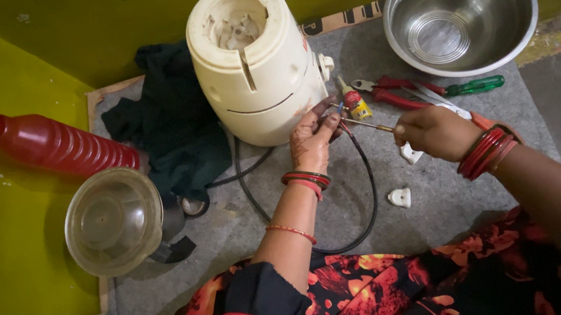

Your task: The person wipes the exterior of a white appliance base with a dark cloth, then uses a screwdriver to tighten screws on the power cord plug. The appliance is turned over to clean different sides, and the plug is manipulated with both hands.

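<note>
1. Wire ends [338,115] of the black power cord [368,189] pinched between thumb and fingertips of the left hand [311,142], just at 5 o'clock of the cream mixer-grinder base [255,63].
2. Thin screwdriver [366,125] gripped in the closed right hand [436,133], tip aimed toward 9 o'clock at the pinched ends.
3. Probably best done with the left hand kept still, bare strands held short, and the tip fed in straight without slipping onto the fingertips.
4. Cord looked thin, glossy and black, looped from under the base round toward 6 o'clock.
5. White plug halves [406,175] lay apart on the grey mat [446,208], below the right hand.
6. Red-handled pliers [387,91] and a small glue bottle [356,103] rested at 3 o'clock of the base; steel bowl [460,11] beyond.
</note>
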